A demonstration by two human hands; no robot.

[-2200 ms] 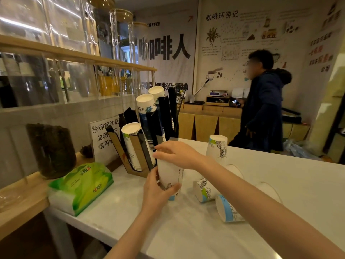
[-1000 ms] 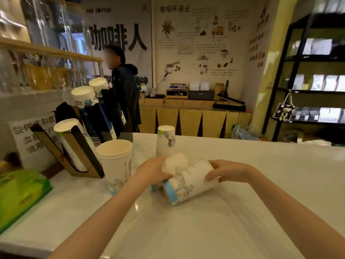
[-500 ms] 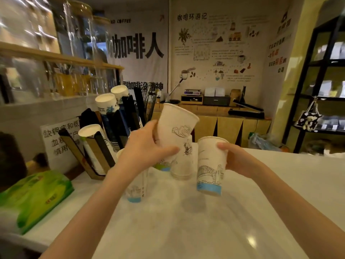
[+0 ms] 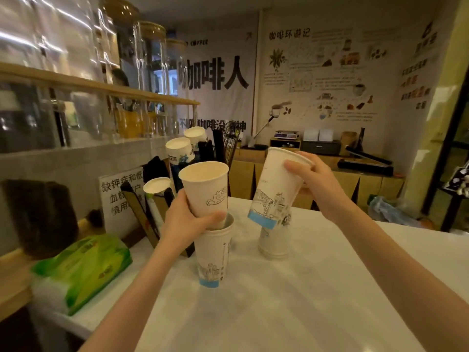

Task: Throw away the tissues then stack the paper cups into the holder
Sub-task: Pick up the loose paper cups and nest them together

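Observation:
My left hand (image 4: 181, 226) grips a white paper cup (image 4: 208, 189) whose base sits tilted in the mouth of an upright cup (image 4: 214, 260) on the white counter. My right hand (image 4: 313, 182) holds a second printed cup (image 4: 275, 189) by its rim, lifted above an upside-down cup (image 4: 274, 241) standing on the counter. The slanted cup holder (image 4: 142, 212), brown and black, stands behind my left hand with stacks of cups (image 4: 179, 148) in its slots.
A green tissue pack (image 4: 83, 268) lies at the counter's left end by a wooden ledge. A white sign (image 4: 119, 194) stands behind the holder. Glass jars fill the shelf (image 4: 101, 85) above. A wooden counter (image 4: 330, 179) with equipment runs along the back wall.
Both hands have lifted their cups higher. The left cup has come down into the mouth of the upright cup. The right cup has moved over the upside-down cup.

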